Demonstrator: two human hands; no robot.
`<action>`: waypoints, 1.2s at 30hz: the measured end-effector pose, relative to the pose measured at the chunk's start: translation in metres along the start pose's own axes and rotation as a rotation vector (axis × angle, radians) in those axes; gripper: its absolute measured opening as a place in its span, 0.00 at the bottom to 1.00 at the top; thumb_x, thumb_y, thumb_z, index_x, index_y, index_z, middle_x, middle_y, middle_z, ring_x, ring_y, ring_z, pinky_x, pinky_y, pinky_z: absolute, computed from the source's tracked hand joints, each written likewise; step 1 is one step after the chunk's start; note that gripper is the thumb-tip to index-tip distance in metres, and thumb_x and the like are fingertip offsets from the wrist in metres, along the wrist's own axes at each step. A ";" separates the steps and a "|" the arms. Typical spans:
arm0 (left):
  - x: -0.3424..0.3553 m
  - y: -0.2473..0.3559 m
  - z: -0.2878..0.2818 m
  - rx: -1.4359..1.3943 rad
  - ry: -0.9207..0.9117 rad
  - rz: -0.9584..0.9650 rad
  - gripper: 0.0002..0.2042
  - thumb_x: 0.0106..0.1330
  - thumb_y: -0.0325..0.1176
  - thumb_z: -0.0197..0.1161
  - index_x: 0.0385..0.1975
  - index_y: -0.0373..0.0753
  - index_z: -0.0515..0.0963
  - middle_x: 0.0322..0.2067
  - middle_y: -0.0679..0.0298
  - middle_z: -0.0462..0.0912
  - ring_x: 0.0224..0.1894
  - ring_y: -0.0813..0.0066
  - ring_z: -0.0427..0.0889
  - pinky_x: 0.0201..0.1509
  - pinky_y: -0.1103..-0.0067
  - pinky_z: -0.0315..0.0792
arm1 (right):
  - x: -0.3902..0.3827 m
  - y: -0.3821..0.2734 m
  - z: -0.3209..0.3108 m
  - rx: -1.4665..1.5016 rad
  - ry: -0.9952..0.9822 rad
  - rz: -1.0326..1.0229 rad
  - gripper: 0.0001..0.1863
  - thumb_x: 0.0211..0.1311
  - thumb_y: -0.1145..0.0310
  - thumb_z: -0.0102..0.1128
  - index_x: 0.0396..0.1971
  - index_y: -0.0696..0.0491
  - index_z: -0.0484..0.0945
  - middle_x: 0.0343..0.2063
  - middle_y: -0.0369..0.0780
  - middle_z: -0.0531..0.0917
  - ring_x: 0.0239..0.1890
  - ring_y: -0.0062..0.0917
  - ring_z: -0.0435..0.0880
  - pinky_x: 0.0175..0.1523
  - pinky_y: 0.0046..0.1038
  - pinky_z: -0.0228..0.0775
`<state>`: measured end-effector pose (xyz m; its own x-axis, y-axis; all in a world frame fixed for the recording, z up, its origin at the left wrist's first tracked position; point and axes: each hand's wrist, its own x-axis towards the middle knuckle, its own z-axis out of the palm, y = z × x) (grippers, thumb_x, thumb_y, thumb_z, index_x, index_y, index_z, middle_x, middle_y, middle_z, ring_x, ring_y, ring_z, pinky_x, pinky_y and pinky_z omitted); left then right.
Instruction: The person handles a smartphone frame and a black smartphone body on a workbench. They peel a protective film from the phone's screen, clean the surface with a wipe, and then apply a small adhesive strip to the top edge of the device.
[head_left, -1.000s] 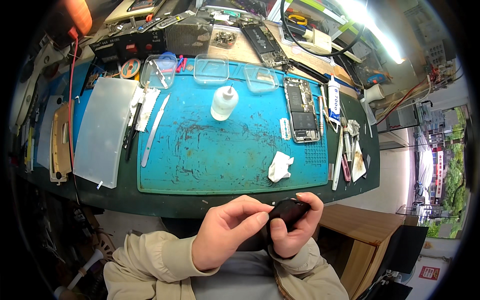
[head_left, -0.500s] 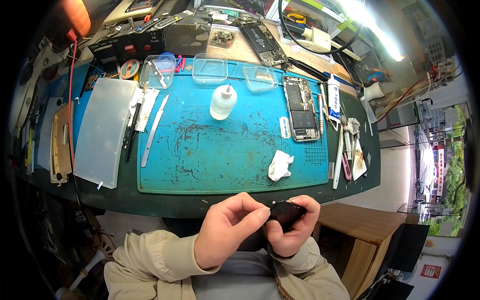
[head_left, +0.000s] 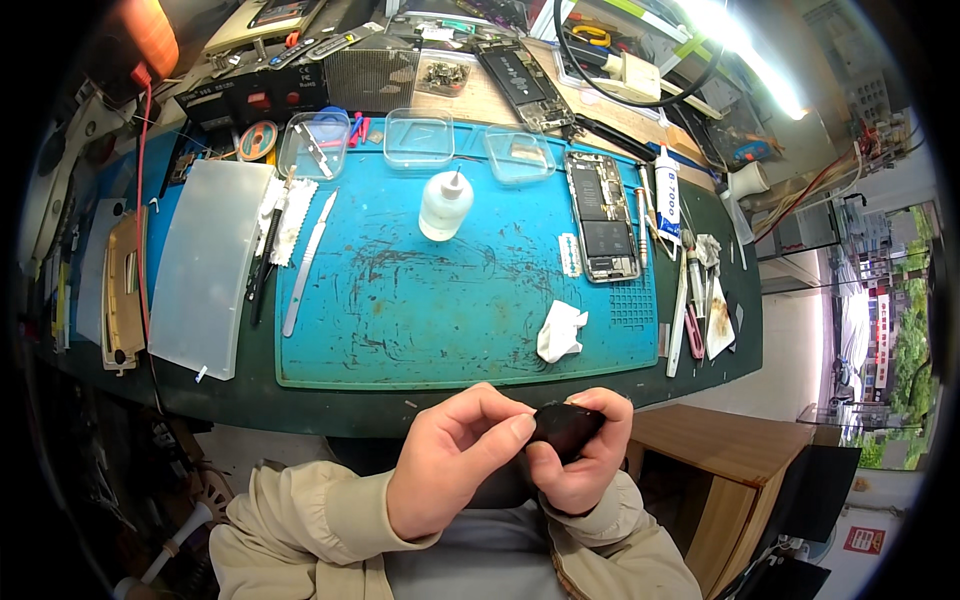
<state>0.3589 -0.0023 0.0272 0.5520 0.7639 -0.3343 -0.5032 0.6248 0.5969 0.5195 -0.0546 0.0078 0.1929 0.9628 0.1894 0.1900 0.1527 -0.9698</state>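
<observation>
Close to my body, just off the near edge of the bench, both hands hold a glossy black panel [head_left: 566, 432] that looks like a phone screen. My right hand [head_left: 580, 470] grips it with the thumb on its face and the fingers round its far edge. With thumb and forefinger pinched together, my left hand [head_left: 450, 455] is at the panel's left edge. Whatever thin bit may be in that pinch is hidden. Beyond my hands lie a crumpled white tissue [head_left: 562, 332] and an opened phone [head_left: 602, 215] with its inside parts bare.
A blue work mat [head_left: 400, 300] carries a clear dropper bottle [head_left: 446, 206], tweezers [head_left: 310, 262] and a razor blade [head_left: 570, 255]. Small clear boxes [head_left: 419, 138] line its back. A glue tube [head_left: 667, 195] and brushes lie right; a wooden cabinet [head_left: 730, 445] stands below.
The black panel has tilted and shifted slightly left, showing less glare. My right hand has moved a little left with it, while my left hand stays nearly still.
</observation>
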 end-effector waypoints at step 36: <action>0.004 0.019 0.006 0.312 0.037 0.176 0.10 0.76 0.33 0.53 0.47 0.35 0.77 0.31 0.68 0.79 0.33 0.86 0.74 0.38 0.85 0.71 | 0.011 -0.021 -0.015 0.135 -0.181 0.076 0.30 0.52 0.80 0.71 0.53 0.56 0.64 0.43 0.40 0.78 0.42 0.18 0.81 0.45 0.20 0.74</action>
<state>0.3553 0.0119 0.0419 0.4476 0.8643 -0.2295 -0.3579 0.4084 0.8397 0.5318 -0.0506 0.0326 0.0232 0.9951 0.0963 0.0484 0.0951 -0.9943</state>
